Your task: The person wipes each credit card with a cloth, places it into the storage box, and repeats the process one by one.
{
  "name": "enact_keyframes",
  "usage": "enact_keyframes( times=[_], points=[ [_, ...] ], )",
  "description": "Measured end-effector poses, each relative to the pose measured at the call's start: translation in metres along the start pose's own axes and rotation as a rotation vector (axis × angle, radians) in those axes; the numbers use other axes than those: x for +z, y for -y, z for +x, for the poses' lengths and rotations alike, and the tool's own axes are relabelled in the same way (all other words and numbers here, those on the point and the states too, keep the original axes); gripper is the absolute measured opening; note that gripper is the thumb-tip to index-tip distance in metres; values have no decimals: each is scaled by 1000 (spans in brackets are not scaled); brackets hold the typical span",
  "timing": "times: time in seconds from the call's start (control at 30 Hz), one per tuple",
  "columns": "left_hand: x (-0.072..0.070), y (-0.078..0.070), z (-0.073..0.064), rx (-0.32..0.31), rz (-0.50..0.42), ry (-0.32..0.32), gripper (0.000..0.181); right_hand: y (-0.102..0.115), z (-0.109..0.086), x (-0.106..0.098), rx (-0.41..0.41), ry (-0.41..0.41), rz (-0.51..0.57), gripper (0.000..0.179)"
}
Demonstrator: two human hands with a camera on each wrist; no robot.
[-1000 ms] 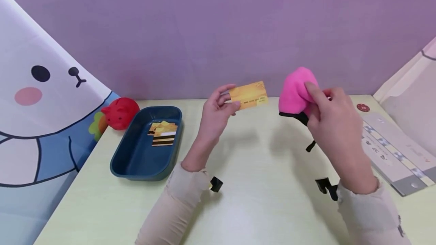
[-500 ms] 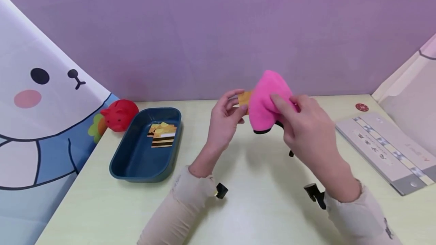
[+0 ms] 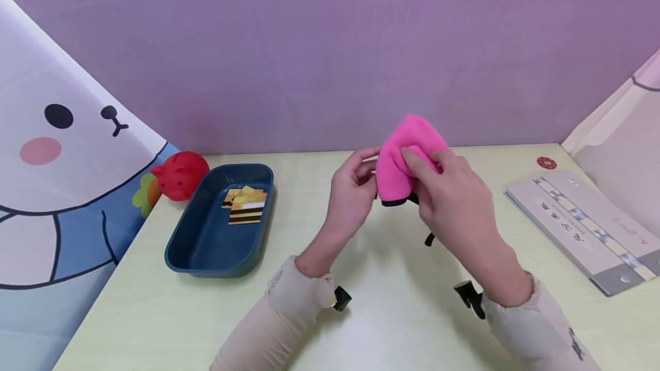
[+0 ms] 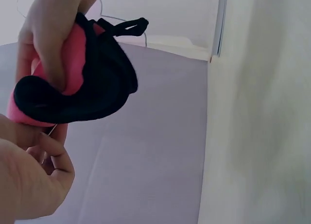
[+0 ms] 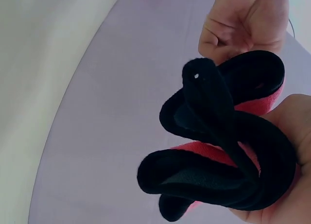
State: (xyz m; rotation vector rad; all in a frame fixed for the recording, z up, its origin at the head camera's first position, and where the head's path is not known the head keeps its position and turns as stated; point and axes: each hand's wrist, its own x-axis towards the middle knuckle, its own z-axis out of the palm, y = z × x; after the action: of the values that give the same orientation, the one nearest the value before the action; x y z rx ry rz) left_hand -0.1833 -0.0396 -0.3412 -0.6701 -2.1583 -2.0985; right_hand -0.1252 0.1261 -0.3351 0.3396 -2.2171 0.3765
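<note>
My right hand [image 3: 459, 205] pinches a folded pink fleece piece [image 3: 394, 170] with black trim, held up over the table. A thin black strap [image 5: 211, 95] hangs from it, and the right wrist view looks onto its black-edged folds. Close against its left side is my left hand [image 3: 350, 199], fingers bent and their tips partly behind the fleece. Between those fingers the left wrist view shows just the thin edge of the gold card [image 4: 52, 129]; the head view hides the card behind the fleece.
On the left stands a dark blue tray [image 3: 206, 262] with several gold cards [image 3: 244, 213] inside. A red piggy bank [image 3: 180, 175] sits beside it. To the right lie a grey binder [image 3: 588, 228] and a red poker chip [image 3: 546, 162]. A purple backdrop [image 3: 330, 56] rises behind.
My right hand has brought the pink fleece piece leftward to the gold card, which it now covers in the head view. My left hand has shifted slightly right and nearer.
</note>
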Motion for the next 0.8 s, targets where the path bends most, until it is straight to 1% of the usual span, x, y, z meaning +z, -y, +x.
enact_keyframes(
  times=[0.13,0.23,0.43,0.53,0.6,0.67,0.73,0.8],
  points=[
    [-5,-3,5,-34,9,36,35,-8,1,-4,70,38,-8,41],
    [-12,-4,8,-29,-2,44,35,-18,2,-6,131,42,-8,43],
    [-29,-8,14,19,-30,-1,38,-41,1,-11,264,43,-29,42],
    [-36,-11,15,21,13,-38,31,-45,1,-14,294,34,-30,39],
    [-39,-12,15,18,60,-41,26,-45,1,-15,296,29,-23,39],
    [-42,-13,14,6,112,-9,26,-44,2,-17,291,24,-16,39],
    [-44,-13,15,-4,156,50,33,-43,3,-18,289,24,-10,40],
    [-45,-14,15,-5,191,123,43,-42,3,-20,288,16,-4,40]
  ],
)
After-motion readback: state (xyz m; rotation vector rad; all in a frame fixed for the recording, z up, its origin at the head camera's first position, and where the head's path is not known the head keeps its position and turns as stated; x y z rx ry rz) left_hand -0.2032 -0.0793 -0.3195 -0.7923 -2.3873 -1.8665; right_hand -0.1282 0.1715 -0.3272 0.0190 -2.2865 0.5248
